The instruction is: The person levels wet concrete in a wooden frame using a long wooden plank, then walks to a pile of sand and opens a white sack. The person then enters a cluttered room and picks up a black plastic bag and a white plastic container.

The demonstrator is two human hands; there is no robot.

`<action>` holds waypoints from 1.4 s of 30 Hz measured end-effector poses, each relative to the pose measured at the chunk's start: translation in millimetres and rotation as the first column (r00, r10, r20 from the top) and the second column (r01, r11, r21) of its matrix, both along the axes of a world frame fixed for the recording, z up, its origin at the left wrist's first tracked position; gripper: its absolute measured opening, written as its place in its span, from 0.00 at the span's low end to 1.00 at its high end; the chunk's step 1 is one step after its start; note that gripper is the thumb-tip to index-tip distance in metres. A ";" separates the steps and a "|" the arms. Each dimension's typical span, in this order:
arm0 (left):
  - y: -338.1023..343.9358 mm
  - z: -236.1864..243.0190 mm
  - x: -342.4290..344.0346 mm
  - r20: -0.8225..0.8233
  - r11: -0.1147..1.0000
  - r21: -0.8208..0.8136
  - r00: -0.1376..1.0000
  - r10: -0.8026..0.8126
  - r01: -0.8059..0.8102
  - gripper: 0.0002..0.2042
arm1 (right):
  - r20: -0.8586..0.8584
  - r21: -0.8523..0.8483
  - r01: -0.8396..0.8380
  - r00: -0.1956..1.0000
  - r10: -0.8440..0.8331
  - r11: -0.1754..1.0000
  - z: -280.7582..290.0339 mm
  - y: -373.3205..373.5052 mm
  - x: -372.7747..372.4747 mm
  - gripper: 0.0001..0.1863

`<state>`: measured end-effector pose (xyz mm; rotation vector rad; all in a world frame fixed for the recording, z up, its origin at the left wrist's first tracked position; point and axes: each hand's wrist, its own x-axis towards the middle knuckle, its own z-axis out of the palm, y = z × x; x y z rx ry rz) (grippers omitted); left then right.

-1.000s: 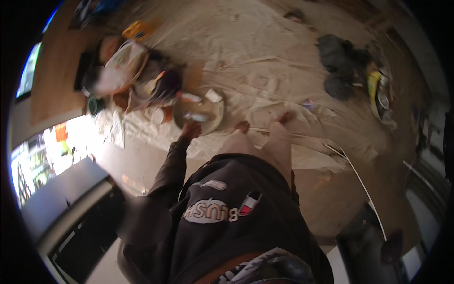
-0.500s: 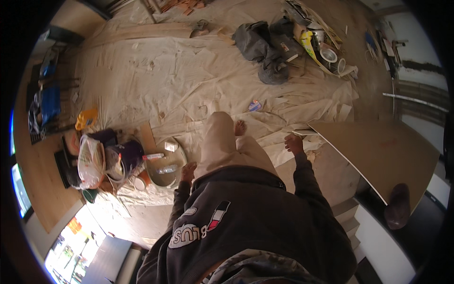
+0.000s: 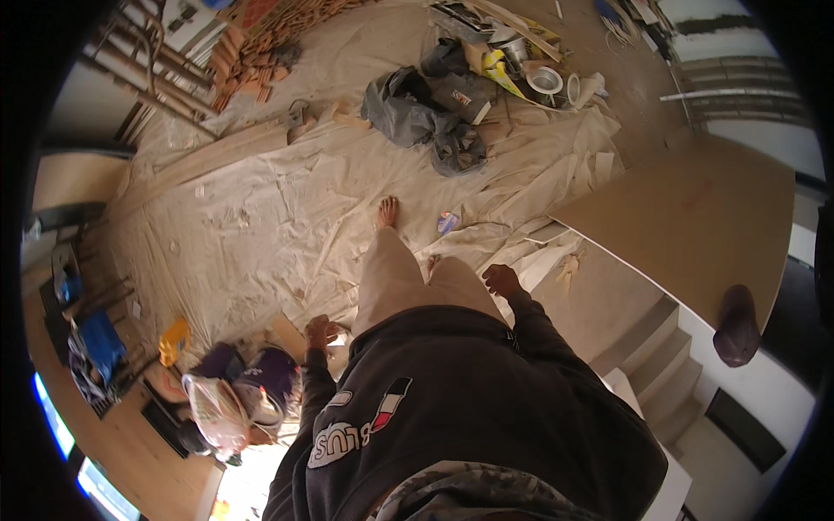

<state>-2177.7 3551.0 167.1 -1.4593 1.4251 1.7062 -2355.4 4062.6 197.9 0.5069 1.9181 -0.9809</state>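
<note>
My left hand (image 3: pixel 321 332) hangs in front of the sweatshirt (image 3: pixel 469 408) with its fingers loosely curled. A small pale object (image 3: pixel 339 340) shows just beside them, and I cannot tell from the head view whether they have hold of it. My right hand (image 3: pixel 504 280) is half closed, knuckles toward me; its palm is hidden, so I cannot tell what it may hold.

Half a second ago the shallow basin lay just left of my left hand; now it is gone from sight. The purple bucket (image 3: pixel 271 373) and the bulging clear bag (image 3: pixel 215 408) have slid toward the lower left of my view, and a strip of cardboard (image 3: pixel 289 334) shows near the left hand. The bare left foot (image 3: pixel 388 211), earlier hidden behind its knee, is now out ahead on the crumpled dust sheet (image 3: pixel 287 217). More of the reddish tile stack (image 3: pixel 248 65) has come in at the upper left, and more of the steps (image 3: pixel 656 369) below the big brown board (image 3: pixel 695 217), to the right of my right hand.
</note>
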 end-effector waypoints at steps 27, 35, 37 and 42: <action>28.6 29.1 -288.8 0.077 0.921 0.016 0.918 -0.389 0.389 0.16 | -0.393 0.224 0.122 0.919 -0.025 0.967 -44.2 27.2 -127.8 0.11; 130.5 67.6 -374.0 -0.097 0.900 -0.015 0.895 -0.436 0.436 0.19 | -0.174 0.010 -0.171 0.970 0.170 0.985 2.0 30.7 -218.5 0.28; 148.9 79.1 -395.3 -0.115 0.885 -0.012 0.879 -0.463 0.465 0.20 | -0.086 0.001 -0.286 0.955 0.285 0.958 6.5 24.3 -229.8 0.32; 166.8 92.6 -424.7 -0.126 0.857 0.026 0.852 -0.508 0.515 0.21 | 0.048 0.004 -0.349 0.936 0.349 0.937 -12.6 16.2 -227.2 0.37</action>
